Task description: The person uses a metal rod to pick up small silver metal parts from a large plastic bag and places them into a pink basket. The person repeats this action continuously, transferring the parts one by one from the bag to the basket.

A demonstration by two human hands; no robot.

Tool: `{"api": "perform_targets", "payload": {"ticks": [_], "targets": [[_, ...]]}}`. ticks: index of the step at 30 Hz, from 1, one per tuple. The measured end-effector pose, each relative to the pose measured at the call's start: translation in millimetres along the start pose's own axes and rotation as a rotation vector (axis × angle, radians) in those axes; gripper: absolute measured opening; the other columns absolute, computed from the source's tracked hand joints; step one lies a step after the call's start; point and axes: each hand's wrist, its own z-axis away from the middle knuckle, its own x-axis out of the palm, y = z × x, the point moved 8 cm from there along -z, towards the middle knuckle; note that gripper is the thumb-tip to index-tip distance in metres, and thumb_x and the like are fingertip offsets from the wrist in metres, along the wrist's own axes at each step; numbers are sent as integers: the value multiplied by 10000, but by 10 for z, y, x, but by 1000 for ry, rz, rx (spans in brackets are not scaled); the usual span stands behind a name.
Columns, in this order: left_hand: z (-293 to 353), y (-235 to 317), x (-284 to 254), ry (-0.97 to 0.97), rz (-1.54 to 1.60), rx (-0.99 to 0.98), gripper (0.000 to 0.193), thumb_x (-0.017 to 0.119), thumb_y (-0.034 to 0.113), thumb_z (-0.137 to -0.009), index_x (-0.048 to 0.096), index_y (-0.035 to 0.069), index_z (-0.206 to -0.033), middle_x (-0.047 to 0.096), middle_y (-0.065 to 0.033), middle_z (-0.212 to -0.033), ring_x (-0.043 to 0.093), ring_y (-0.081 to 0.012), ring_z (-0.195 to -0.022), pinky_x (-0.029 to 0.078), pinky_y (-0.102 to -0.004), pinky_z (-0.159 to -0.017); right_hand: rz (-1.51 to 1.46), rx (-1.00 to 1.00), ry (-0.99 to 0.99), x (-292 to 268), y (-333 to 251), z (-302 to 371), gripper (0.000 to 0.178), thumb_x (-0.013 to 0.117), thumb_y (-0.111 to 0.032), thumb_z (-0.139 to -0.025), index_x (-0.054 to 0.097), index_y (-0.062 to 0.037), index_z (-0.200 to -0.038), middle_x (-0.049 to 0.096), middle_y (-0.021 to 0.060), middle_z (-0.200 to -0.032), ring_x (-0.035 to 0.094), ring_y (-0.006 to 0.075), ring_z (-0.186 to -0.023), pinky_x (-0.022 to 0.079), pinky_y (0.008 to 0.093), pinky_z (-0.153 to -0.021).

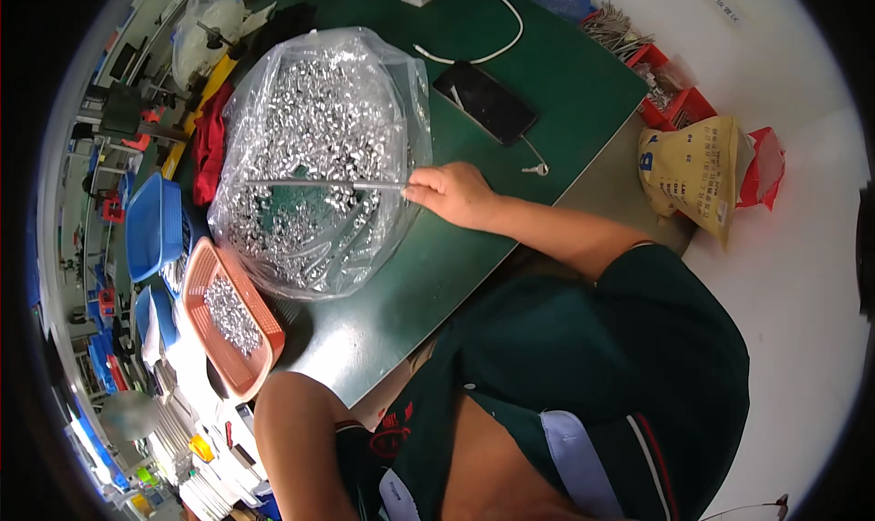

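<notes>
My right hand (453,194) is closed around the end of a slim grey metal rod (319,184), whose kind I cannot make out. The rod points left across a large clear plastic bag (415,92) spread on the green table. Many small shiny metal parts (319,111) lie in the bag, with a bare green patch near the rod's tip. My left arm (301,439) is bent at the lower left, and its hand is out of view. Near that arm stands an orange-pink basket (260,316) holding more small metal parts (232,316).
On the green table (574,83) lie a black phone (485,100), a key (538,168) and a white cable (510,42). Blue baskets (155,225) and a red cloth (210,143) sit left of the bag. A yellow sack (693,170) and red bins (679,106) stand right.
</notes>
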Motion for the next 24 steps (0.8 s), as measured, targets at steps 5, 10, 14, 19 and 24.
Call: {"api": "perform_targets", "payload": {"ticks": [5, 10, 14, 19, 24], "targets": [[34, -12, -20, 18, 17, -12, 231, 511, 165, -942, 558, 5, -1101, 580, -74, -1084, 541, -161, -976, 440, -298, -867, -12, 50, -27, 12, 85, 18, 236, 611, -296, -894, 610, -70, -823, 583, 88, -621, 580, 257, -562, 427, 359, -543], [66, -26, -24, 23, 28, -33, 240, 517, 178, -939, 551, 12, -1109, 569, -69, -1094, 533, -163, -985, 436, -302, -867, -12, 54, -22, 0, 53, 19, 226, 614, -288, -892, 617, -70, -833, 582, 89, -615, 576, 260, -551, 422, 360, -535], [85, -58, -58, 53, 31, -51, 248, 521, 188, -937, 546, 18, -1116, 560, -65, -1103, 526, -165, -991, 434, -305, -866, -13, 52, -11, -26, 74, 40, 216, 612, -283, -892, 622, -73, -842, 579, 92, -608, 573, 264, -543, 421, 364, -534], [57, -46, -67, 50, 8, -51, 259, 527, 200, -934, 539, 25, -1124, 549, -60, -1113, 517, -166, -999, 430, -309, -865, -22, 67, -48, 2, 43, 17, 207, 611, -277, -892, 628, -75, -854, 584, 97, -613, 573, 275, -543, 425, 369, -535], [50, -130, -92, 66, -52, -80, 271, 533, 213, -931, 533, 32, -1133, 538, -54, -1123, 509, -168, -1007, 427, -314, -865, -1, 36, -1, -6, 129, 14, 209, 613, -264, -895, 624, -62, -843, 564, 101, -618, 537, 232, -517, 417, 341, -523]]}}
